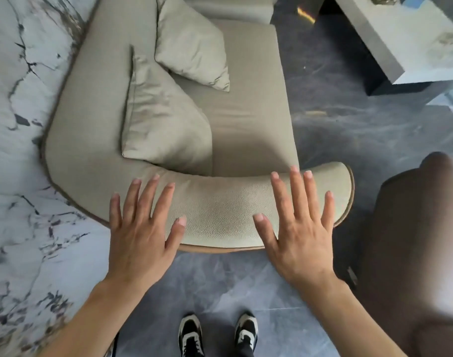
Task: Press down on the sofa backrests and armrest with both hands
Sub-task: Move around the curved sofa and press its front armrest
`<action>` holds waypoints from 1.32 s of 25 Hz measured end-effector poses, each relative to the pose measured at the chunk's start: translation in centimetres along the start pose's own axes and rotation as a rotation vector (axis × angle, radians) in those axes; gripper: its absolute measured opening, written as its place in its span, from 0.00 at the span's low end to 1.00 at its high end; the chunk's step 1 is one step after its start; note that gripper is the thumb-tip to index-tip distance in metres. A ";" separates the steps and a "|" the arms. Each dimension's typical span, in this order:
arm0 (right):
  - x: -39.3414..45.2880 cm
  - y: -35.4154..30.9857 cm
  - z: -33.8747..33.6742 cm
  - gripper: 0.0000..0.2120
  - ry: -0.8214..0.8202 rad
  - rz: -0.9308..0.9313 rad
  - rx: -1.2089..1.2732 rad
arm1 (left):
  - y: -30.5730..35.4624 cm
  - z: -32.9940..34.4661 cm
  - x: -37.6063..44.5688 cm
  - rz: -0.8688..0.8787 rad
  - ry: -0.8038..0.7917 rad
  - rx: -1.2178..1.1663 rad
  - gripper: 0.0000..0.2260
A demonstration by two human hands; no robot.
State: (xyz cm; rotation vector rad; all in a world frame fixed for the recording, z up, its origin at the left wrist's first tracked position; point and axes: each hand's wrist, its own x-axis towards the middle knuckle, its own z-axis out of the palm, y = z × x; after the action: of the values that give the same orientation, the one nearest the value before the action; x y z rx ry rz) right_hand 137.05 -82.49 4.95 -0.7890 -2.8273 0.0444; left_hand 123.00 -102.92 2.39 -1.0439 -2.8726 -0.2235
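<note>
I look down on a beige sofa whose curved armrest (220, 210) runs across the middle of the view. My left hand (143, 228) lies flat with fingers spread on the armrest's left part. My right hand (300, 222) lies flat with fingers spread on its right part, near the rounded end. The backrest (91, 104) continues along the left side by the wall. Two loose beige cushions, a near cushion (163, 124) and a far cushion (192, 45), lean on the seat (251, 112).
A white marble wall (14, 150) stands to the left of the sofa. A dark brown chair (413, 240) is close at the right. A grey low table (400, 34) sits at the upper right. My two shoes (217, 333) stand on the grey floor.
</note>
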 end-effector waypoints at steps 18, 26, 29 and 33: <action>-0.4 0.8 15.0 0.28 0.230 -0.081 0.020 | -2.5 11.9 2.3 0.201 0.295 -0.036 0.21; 4.6 1.7 15.9 0.28 0.257 -0.079 0.025 | -2.5 12.5 7.2 0.191 0.334 -0.032 0.21; 7.5 1.8 16.5 0.28 0.271 -0.069 0.024 | -2.7 12.9 10.2 0.176 0.337 -0.025 0.21; 10.8 2.2 17.2 0.28 0.278 -0.073 0.016 | -2.9 13.6 13.4 0.160 0.353 -0.017 0.21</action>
State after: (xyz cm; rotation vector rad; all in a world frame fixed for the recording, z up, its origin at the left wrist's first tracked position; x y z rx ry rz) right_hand 125.58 -74.55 -10.05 -0.6330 -2.5859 -0.0498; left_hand 110.56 -94.41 -9.68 -1.1034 -2.4664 -0.3800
